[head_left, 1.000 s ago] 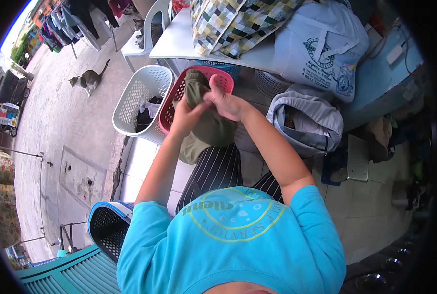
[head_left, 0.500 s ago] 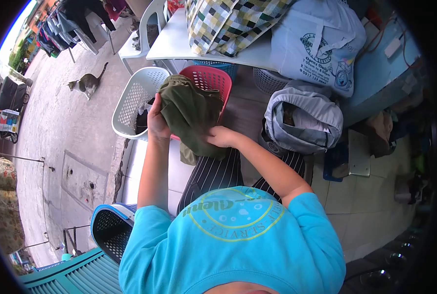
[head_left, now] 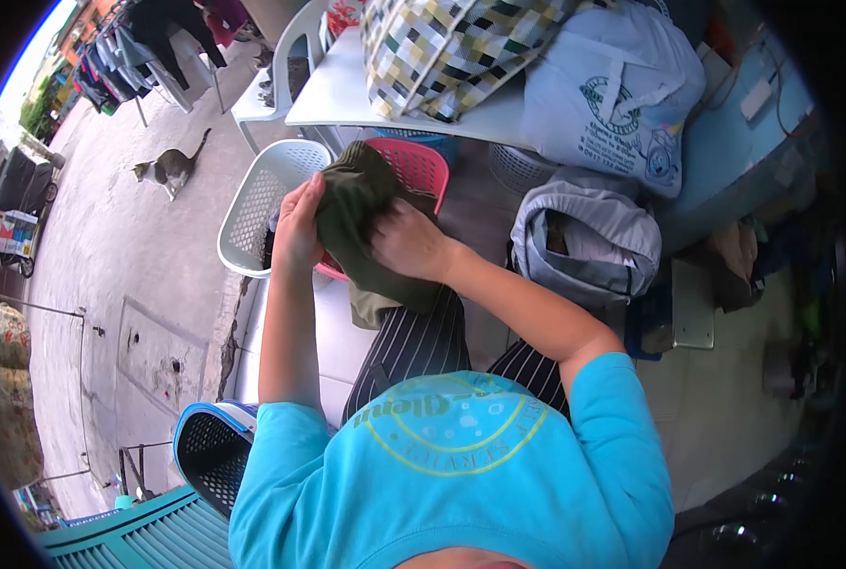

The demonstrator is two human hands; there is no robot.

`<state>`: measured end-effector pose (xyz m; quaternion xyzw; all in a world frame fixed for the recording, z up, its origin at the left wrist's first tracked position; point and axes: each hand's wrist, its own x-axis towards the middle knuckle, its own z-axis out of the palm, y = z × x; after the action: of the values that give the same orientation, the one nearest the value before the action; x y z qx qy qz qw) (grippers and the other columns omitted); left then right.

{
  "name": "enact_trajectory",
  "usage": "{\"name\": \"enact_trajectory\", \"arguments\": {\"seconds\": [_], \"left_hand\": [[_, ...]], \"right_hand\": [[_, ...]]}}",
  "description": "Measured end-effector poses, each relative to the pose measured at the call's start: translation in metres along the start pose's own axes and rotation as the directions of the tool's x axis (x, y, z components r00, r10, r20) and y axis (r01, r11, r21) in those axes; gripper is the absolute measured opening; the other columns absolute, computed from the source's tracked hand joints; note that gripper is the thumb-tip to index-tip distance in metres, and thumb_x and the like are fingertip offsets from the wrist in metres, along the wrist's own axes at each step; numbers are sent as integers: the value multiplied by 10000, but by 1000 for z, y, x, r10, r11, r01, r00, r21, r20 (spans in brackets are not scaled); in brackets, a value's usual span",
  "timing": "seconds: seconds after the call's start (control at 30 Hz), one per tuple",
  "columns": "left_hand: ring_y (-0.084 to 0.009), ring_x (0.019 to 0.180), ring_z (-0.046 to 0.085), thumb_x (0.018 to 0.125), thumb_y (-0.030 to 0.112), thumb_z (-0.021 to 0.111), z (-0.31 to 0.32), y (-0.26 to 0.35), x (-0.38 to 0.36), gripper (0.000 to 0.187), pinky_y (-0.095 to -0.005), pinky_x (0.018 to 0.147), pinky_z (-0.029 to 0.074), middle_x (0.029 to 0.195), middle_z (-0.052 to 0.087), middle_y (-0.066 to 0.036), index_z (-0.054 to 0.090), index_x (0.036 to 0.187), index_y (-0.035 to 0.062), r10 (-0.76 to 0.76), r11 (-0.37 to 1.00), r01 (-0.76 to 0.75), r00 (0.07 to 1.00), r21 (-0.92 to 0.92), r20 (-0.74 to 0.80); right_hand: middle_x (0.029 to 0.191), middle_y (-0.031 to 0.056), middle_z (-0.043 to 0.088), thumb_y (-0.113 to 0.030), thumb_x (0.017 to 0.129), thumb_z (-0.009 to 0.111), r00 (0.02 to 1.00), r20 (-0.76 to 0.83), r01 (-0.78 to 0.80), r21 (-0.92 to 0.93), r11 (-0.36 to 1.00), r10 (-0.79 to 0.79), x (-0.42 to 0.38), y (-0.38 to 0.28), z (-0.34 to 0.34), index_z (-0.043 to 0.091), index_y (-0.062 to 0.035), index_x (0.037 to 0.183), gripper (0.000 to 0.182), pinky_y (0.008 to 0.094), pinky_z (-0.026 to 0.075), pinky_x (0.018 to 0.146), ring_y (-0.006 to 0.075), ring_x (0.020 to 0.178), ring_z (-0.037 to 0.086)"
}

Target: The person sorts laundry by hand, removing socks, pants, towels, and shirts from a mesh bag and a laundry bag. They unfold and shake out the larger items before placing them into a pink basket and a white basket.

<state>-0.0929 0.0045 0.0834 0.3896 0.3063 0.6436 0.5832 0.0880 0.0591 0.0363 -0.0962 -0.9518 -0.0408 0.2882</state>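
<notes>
An olive-green garment (head_left: 352, 213) hangs bunched between my hands above the baskets, its lower end draping over my striped trouser leg. My left hand (head_left: 300, 223) is closed on its left edge, thumb upward. Against the middle of the cloth, my right hand (head_left: 412, 242) has its fingers curled into the folds, partly hidden and slightly blurred. Behind the garment stands a red laundry basket (head_left: 413, 166), mostly covered by it. A white laundry basket (head_left: 269, 190) is just left of it, with some dark and light cloth inside.
A white table (head_left: 333, 95) carries a checkered bag (head_left: 461, 52) and a white printed bag (head_left: 613, 104). To the right sits an opened grey bag (head_left: 584, 237). A blue-rimmed dark basket (head_left: 216, 446) stands at lower left. Out on the pavement is a cat (head_left: 169, 171).
My right hand has moved up and left, further into the cloth. My left hand has shifted slightly left, and the garment's upper part is more gathered, showing less spread to the right.
</notes>
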Motion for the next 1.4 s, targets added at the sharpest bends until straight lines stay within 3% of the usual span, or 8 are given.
{"name": "enact_trajectory", "arguments": {"seconds": [0.07,0.17,0.23,0.3,0.43,0.5,0.63,1.4], "left_hand": [[-141,892,622,979,220,462,16,18,4,304,-265,814,496,994,652,-87,604,1076,-30,80,991,-73,995,111,-58],[-92,791,548,965,158,494,51,43,4,225,-230,736,441,862,619,-10,623,984,-26,364,749,-276,931,602,-26],[-231,786,585,932,133,533,68,57,-2,209,-324,771,442,854,633,-137,626,925,-55,495,432,-388,857,814,146],[-312,821,602,925,167,547,71,62,-4,222,-368,772,448,872,647,-161,637,915,-35,606,260,-416,773,871,188],[-258,843,613,908,110,542,68,28,-4,160,-360,787,467,917,643,-150,627,912,-25,552,392,-395,824,831,132],[-281,874,607,875,97,570,86,-2,-10,97,-366,781,474,932,628,-134,612,874,10,541,237,-588,741,773,398],[-303,864,566,857,119,594,124,-45,-35,105,-385,780,457,943,600,-107,593,834,17,331,288,-664,745,690,579],[-304,852,557,897,109,561,126,-78,-81,140,-364,764,452,918,584,-122,576,933,-26,168,587,-588,761,556,627]], "right_hand": [[728,44,617,-176,682,554,976,188,158,-261,952,-111,14,-14,4,658,-101,693,129,387,421,821,201,801,591],[797,105,628,-133,750,536,986,-61,159,112,981,-153,49,-31,-11,645,-50,840,164,408,434,865,254,844,612],[954,165,629,-90,814,500,966,200,-233,408,883,163,59,-28,-36,603,-23,968,197,425,421,919,279,984,599],[1107,226,585,-66,858,456,718,540,-657,318,684,439,67,-25,-57,549,-12,1123,286,423,408,959,304,1098,553],[1271,213,507,-89,900,440,685,595,-616,167,770,420,28,-14,-10,437,-24,1305,410,374,374,1018,272,1211,477],[1278,211,501,-94,903,437,706,571,-618,210,757,418,21,-21,2,430,-26,1311,413,371,372,1020,270,1216,471],[1291,208,489,-105,910,430,731,513,-631,258,731,450,1,-20,13,417,-31,1322,419,367,368,1024,268,1227,460],[1371,187,419,-168,952,388,795,192,-560,596,575,575,-65,-31,47,340,-55,1391,456,344,348,1050,252,1286,394]]}}
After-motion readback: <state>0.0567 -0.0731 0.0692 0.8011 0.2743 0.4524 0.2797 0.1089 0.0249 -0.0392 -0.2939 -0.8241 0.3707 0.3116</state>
